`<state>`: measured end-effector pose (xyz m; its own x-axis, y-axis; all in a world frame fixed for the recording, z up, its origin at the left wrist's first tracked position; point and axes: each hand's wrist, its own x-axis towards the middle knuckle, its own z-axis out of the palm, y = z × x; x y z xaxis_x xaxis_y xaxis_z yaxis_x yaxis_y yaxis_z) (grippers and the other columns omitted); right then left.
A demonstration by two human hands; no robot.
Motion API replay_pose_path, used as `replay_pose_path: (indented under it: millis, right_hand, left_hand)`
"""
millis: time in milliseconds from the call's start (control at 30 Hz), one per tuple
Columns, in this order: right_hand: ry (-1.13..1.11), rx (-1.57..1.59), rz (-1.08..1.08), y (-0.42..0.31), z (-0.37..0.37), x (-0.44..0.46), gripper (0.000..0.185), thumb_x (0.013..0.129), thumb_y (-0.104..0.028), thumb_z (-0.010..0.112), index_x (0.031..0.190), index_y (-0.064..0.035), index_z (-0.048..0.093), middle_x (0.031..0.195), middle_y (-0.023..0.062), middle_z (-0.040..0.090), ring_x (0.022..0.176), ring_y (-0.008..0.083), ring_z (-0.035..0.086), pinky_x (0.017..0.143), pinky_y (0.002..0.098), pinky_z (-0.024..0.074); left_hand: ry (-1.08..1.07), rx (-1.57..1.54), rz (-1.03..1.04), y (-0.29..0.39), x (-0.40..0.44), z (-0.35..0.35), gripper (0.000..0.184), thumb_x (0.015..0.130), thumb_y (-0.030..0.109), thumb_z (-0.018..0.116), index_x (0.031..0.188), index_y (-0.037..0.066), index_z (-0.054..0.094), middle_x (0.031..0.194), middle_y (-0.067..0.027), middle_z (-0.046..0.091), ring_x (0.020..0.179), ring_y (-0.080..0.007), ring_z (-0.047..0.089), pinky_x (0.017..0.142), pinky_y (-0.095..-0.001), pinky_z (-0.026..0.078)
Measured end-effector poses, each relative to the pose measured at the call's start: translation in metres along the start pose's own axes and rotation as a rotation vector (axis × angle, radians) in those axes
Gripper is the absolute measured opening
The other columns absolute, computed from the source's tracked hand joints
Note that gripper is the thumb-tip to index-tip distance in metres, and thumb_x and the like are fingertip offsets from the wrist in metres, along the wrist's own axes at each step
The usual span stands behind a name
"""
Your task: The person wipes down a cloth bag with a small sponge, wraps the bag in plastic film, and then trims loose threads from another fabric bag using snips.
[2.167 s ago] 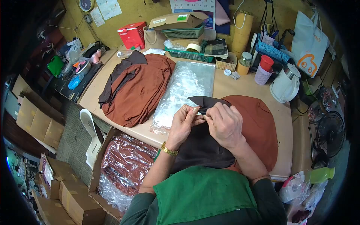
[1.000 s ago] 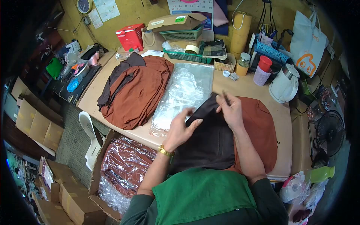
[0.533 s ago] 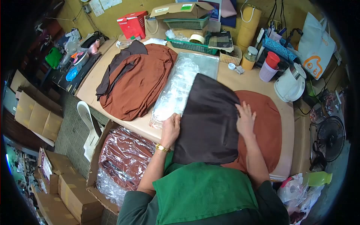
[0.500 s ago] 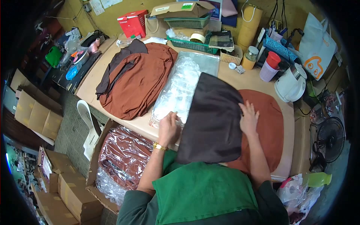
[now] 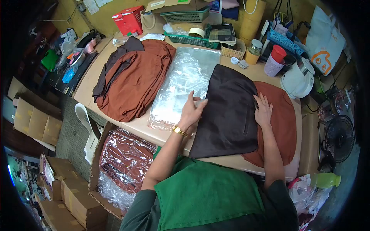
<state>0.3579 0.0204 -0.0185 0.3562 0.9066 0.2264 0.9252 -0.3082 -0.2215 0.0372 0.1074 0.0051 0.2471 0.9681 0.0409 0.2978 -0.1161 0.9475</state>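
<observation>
A dark brown folded garment point(image 5: 227, 115) lies flat on the table in front of me, with a short slit near its right side. It partly covers a rust-brown folded garment point(image 5: 283, 127). My left hand point(image 5: 191, 111) is at the dark garment's left edge, fingers apart, over the border of a stack of clear plastic bags point(image 5: 177, 84). My right hand point(image 5: 263, 111) rests with outstretched fingers along the dark garment's right edge, partly over the rust-brown one. Left of the bags lies a loose pile of rust-brown garments point(image 5: 135, 84) with a dark one point(image 5: 104, 79) beneath.
Below the table's left edge stands an open carton point(image 5: 94, 169) holding plastic-wrapped rust-brown garments point(image 5: 127, 158). Green baskets point(image 5: 192, 39), a jar point(image 5: 254, 49), a red cup point(image 5: 278, 54) and a white kettle point(image 5: 298, 81) line the back. A black fan point(image 5: 340, 138) is at right.
The dark garment now lies flatter and farther from my body, its slit showing. My left hand has moved up and right, its fingers opening from a closed shape. My right hand stays at the right edge.
</observation>
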Motion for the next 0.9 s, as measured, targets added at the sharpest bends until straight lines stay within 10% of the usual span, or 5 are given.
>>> replay_pose_path:
  millis: [67, 167, 400, 500, 900]
  right_hand:
    - [-0.008, 0.020, -0.006, 0.001, 0.001, 0.000, 0.055, 0.088, -0.002, 0.055, 0.138, -0.0244, 0.050, 0.153, 0.0098, 0.036, 0.143, 0.0314, 0.031, 0.114, 0.0610, 0.0179]
    - [-0.009, 0.034, -0.020, 0.002, 0.000, -0.001, 0.055, 0.088, -0.003, 0.055, 0.138, -0.0243, 0.050, 0.154, 0.0104, 0.035, 0.143, 0.0316, 0.030, 0.114, 0.0603, 0.0174]
    - [-0.006, -0.102, -0.086, -0.004, -0.009, 0.003, 0.056, 0.087, -0.003, 0.057, 0.139, -0.0235, 0.049, 0.152, 0.0116, 0.037, 0.137, 0.0352, 0.039, 0.108, 0.0572, 0.0316]
    - [0.068, 0.127, -0.120, -0.066, -0.055, -0.002, 0.038, 0.087, -0.016, 0.066, 0.124, -0.0172, 0.057, 0.120, 0.0105, 0.056, 0.096, 0.0318, 0.062, 0.081, 0.0423, 0.0498]
    - [0.038, 0.307, -0.604, -0.196, -0.052, -0.019, 0.030, 0.072, -0.013, 0.077, 0.098, -0.0069, 0.062, 0.094, 0.0087, 0.055, 0.085, 0.0267, 0.062, 0.074, 0.0403, 0.0483]
  left_hand:
    - [0.034, 0.116, 0.056, -0.010, 0.018, 0.011, 0.057, 0.090, 0.025, 0.069, 0.132, -0.007, 0.047, 0.094, -0.0163, 0.070, 0.073, -0.0184, 0.067, 0.066, -0.0328, 0.053]
    - [-0.157, -0.047, -0.033, -0.009, 0.024, -0.004, 0.024, 0.089, 0.018, 0.071, 0.080, -0.004, 0.070, 0.067, -0.0020, 0.064, 0.057, -0.0077, 0.053, 0.054, -0.0242, 0.046]
    - [-0.226, -0.198, -0.162, -0.022, 0.004, -0.036, 0.019, 0.090, 0.015, 0.070, 0.080, -0.001, 0.067, 0.065, -0.0007, 0.061, 0.054, -0.0059, 0.052, 0.049, -0.0218, 0.042]
    - [-0.136, -0.265, -0.139, -0.017, -0.002, -0.034, 0.020, 0.092, 0.015, 0.068, 0.079, 0.000, 0.065, 0.063, -0.0011, 0.061, 0.052, -0.0057, 0.051, 0.048, -0.0216, 0.042]
    - [-0.050, -0.218, -0.097, -0.014, -0.003, -0.031, 0.021, 0.091, 0.017, 0.066, 0.081, -0.002, 0.066, 0.065, -0.0030, 0.064, 0.056, -0.0064, 0.057, 0.052, -0.0226, 0.046]
